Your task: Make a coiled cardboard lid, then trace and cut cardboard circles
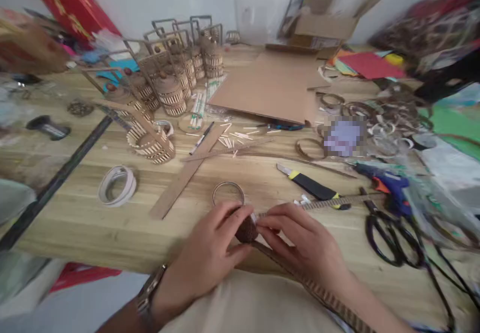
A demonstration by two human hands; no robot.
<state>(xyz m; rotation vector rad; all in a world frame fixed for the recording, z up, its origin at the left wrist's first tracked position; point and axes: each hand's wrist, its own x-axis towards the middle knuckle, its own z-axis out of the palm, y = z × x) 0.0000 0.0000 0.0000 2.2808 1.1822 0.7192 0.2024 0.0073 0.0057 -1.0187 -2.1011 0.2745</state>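
The left hand [210, 250] and the right hand [303, 245] are meeting at the 6 o'clock edge of the table [93, 223]. Both are pinching a small brown coil [246, 230] between thumb and fingertips, the left from 9 o'clock and the right from 3 o'clock. The coil is sitting just above the table surface, directly between the two hands.

A corrugated strip [322, 293] is running out of the coil toward 5 o'clock, passing under the right wrist. Judging by this, only a short part is wound so far. The larger part is lying unwound.

A metal ring [228, 193] is lying just beyond the coil at 12 o'clock, apart from it.

A utility knife [313, 187] is lying at 2 o'clock. Scissors [393, 240] and a glue gun [386, 185] are lying at 3 o'clock. A tape roll [117, 185] is lying at 10 o'clock.

Slatted baskets [170, 93] are standing in a group at 11 o'clock, looking assembled.
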